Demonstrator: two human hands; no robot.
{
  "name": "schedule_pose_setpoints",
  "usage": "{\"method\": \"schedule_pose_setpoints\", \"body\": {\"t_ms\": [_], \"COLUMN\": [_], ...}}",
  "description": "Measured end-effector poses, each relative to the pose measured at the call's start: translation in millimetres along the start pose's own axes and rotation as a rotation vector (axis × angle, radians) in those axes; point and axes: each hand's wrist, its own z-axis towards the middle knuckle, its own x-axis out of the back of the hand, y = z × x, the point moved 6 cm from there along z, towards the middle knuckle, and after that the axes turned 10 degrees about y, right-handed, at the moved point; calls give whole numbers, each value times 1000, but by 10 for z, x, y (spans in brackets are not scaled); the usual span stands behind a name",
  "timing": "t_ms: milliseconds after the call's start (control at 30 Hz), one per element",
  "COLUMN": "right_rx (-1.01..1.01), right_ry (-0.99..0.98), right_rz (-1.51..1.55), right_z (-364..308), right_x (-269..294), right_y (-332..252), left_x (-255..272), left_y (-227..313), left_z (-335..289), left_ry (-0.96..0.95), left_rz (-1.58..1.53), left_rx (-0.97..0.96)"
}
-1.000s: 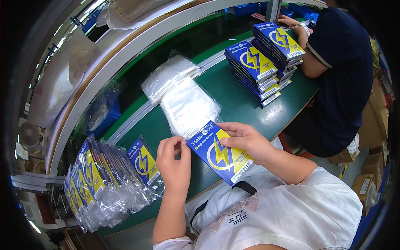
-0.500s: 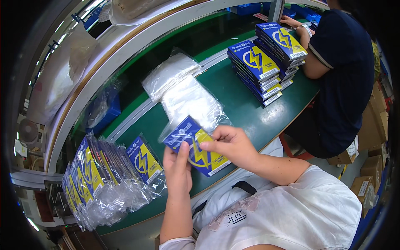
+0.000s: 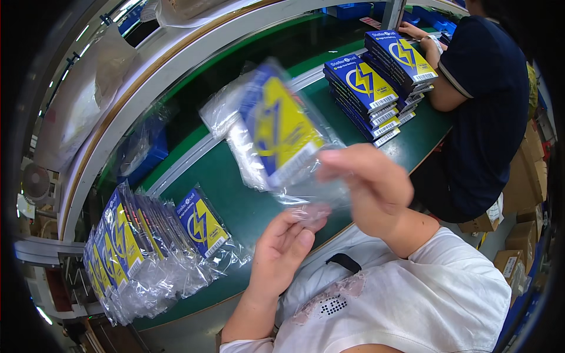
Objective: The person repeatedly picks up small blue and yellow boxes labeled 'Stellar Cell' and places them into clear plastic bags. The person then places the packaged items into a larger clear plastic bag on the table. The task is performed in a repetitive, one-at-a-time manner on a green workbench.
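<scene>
A flat blue-and-yellow box (image 3: 288, 126), blurred by motion, is tilted up in front of me inside a clear plastic bag (image 3: 315, 191). The bag's loose end trails below the box. My left hand (image 3: 285, 244) pinches this loose end between thumb and fingers. Beside the box's lower right corner is my right hand (image 3: 376, 182), its fingers smeared by motion; whether it grips the bag is unclear. Behind the box, a stack of clear empty bags (image 3: 244, 150) lies on the green table (image 3: 235, 203), partly hidden.
Bagged boxes (image 3: 126, 247) stand in a leaning row at the left, with one bagged box (image 3: 203, 223) beside them. Two stacks of unbagged boxes (image 3: 362, 88) stand at the far right. A co-worker in a dark shirt (image 3: 485, 106) sits beyond. A blue bin (image 3: 147, 162) is at the left.
The box has swung up and away from me, now visibly within a clear bag. My left hand has shifted from the box to the bag's loose end; my right hand has moved up and right.
</scene>
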Motion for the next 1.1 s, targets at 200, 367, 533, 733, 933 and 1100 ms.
{"method": "schedule_pose_setpoints", "body": {"t_ms": [200,367,533,733,933,1100], "right_rx": [121,79,-176,-342,-348,-157], "right_ry": [-307,-535,-549,-512,-426,-209], "right_rz": [122,329,313,184,98,-107], "right_z": [-47,-403,-407,-411,-335,17], "right_x": [-198,-675,-566,-412,-287,24], "right_y": [-230,-285,4,322,417,402], "left_x": [51,205,766,1094,1200,998], "left_y": [66,307,458,220,209,325], "left_z": [48,-98,-242,-285,-179,-121], "left_ry": [71,398,801,785,534,546], "left_rz": [-289,-29,826,1710,1901,1774], "left_rx": [208,91,-433,-364,-394,-542]}}
